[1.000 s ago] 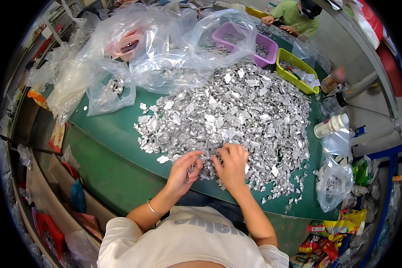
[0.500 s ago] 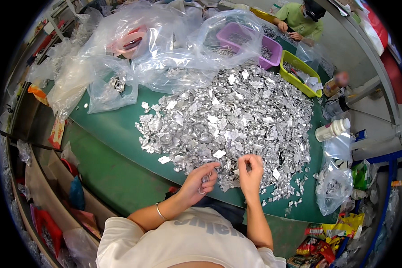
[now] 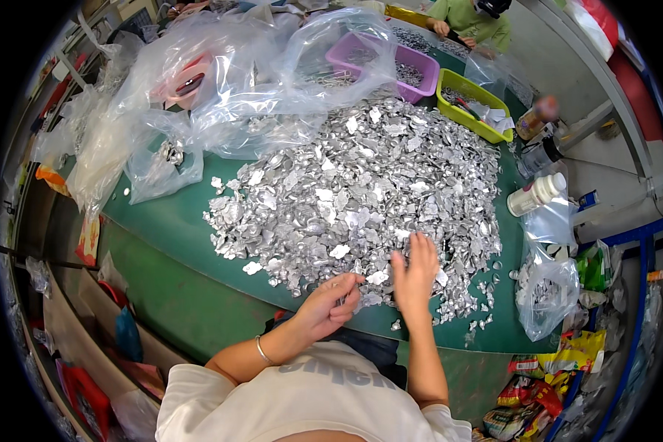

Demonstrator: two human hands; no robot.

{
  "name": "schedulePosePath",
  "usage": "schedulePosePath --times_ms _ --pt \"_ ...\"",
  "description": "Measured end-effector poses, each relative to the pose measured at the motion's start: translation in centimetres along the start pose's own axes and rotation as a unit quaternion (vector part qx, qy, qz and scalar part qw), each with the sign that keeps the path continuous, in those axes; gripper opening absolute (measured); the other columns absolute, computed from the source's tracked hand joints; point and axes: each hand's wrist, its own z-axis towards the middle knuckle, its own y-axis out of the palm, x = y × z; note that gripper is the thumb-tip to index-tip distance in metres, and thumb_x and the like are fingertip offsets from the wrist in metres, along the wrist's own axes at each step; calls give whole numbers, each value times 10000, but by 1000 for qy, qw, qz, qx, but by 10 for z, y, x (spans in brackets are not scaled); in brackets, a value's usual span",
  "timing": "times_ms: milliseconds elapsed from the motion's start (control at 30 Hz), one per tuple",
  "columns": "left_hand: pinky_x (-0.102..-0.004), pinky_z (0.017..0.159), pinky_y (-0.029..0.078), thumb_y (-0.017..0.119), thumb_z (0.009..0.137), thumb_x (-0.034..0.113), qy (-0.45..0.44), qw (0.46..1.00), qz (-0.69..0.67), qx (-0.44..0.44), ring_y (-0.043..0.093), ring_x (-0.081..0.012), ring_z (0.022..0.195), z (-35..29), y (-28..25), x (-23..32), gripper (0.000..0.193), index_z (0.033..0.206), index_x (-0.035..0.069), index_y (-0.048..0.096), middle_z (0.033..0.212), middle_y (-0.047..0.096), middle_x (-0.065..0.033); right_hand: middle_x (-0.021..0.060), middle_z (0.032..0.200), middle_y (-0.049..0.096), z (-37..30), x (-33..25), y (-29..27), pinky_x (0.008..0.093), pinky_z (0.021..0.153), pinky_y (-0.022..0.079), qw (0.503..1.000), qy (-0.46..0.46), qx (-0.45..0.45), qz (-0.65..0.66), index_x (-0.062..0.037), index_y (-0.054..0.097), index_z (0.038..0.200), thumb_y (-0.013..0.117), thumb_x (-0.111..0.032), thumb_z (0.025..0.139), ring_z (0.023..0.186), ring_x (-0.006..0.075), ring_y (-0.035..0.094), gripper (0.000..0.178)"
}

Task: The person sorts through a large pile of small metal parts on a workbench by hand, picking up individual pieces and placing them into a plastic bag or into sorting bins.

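A broad heap of small silvery metal pieces (image 3: pixel 346 191), flat with scalloped outlines, covers much of the green table (image 3: pixel 169 214). At the heap's near edge my left hand (image 3: pixel 328 306) is closed, thumb and index fingertip pressed together. A bit of silvery metal shows among its curled fingers, mostly hidden by them. Just to its right, my right hand (image 3: pixel 417 276) is over the heap, fingers stretched out and thumb apart. Nothing shows in it, and its fingertips are over or on the pieces.
Clear plastic bags (image 3: pixel 236 88) cover the far left. Behind the heap stand a purple basket (image 3: pixel 425 82) and a lime-green basket (image 3: pixel 486 131). A white bottle (image 3: pixel 535 194) and a small bag of pieces (image 3: pixel 549 295) are at right. Across the table, a person in green (image 3: pixel 471 29) works.
My right hand has gone from a pinch to outstretched fingers and reaches a little farther over the heap. My left hand stays closed near the same place. The whole view has shifted slightly.
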Motion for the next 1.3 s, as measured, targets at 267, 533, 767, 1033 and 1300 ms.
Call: schedulePosePath --times_ms 267,533,767,1033,1300 --pt "-222 491 319 358 974 380 -3 995 -36 97 381 -93 611 6 25 1 391 1082 55 545 718 406 -18 173 1217 512 -33 -15 -5 500 992 312 979 -172 -54 92 -16 621 965 643 -104 770 1200 349 437 215" --pt "-168 360 221 424 970 296 -72 995 -68 25 278 -35 422 21 7 -5 268 996 68 564 596 352 35 151 1017 594 -18 48 -51 404 873 392 978 28 146 147 -5 601 1018 611 10 746 973 314 524 273" --pt "-162 388 258 489 934 149 -40 992 75 92 334 -48 505 46 40 -5 195 1075 18 517 712 417 7 224 1286 427 5 139 -63 428 1009 303 980 127 132 77 2 384 1312 784 -222 660 1185 365 385 797" --pt "-168 382 242 476 927 134 -44 988 118 89 333 -49 499 59 54 -19 186 1068 24 527 702 418 0 238 1266 368 10 123 -28 488 948 314 986 104 130 19 -53 497 1203 776 -219 639 1151 410 351 650" --pt "-178 370 247 499 918 150 -49 985 129 101 329 -55 484 63 61 -27 165 1040 46 538 679 407 2 206 1243 387 19 111 -35 468 874 359 986 145 86 -9 -101 467 1246 748 -153 639 1150 374 371 671"
